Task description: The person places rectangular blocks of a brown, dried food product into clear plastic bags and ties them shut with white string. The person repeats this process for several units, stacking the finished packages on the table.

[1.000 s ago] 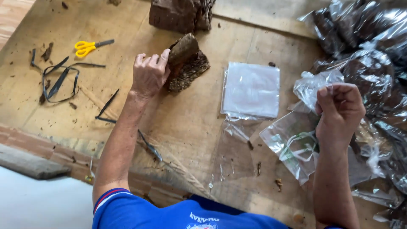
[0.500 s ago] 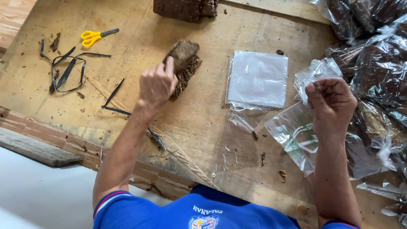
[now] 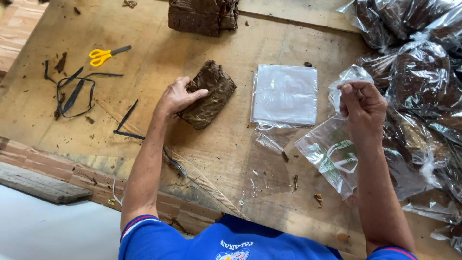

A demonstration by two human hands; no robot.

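My left hand (image 3: 177,97) rests on a flat brown bundle of dried leaves (image 3: 211,94) lying on the wooden table (image 3: 144,48), thumb and fingers gripping its near left corner. My right hand (image 3: 364,107) is raised to the right and pinches the top edge of a clear plastic bag (image 3: 332,151) with a green print, which hangs down to the table. A stack of flat clear bags (image 3: 285,94) lies between the two hands.
A larger block of brown leaves (image 3: 202,14) sits at the table's far edge. Several filled plastic bags (image 3: 418,72) pile up at the right. Yellow scissors (image 3: 103,55) and black strips (image 3: 72,91) lie at the left. A loose clear bag (image 3: 267,159) lies near the front.
My left hand has set the leaf bundle down flat on the table from a tilted, lifted position. My right hand has kept hold of the bag.
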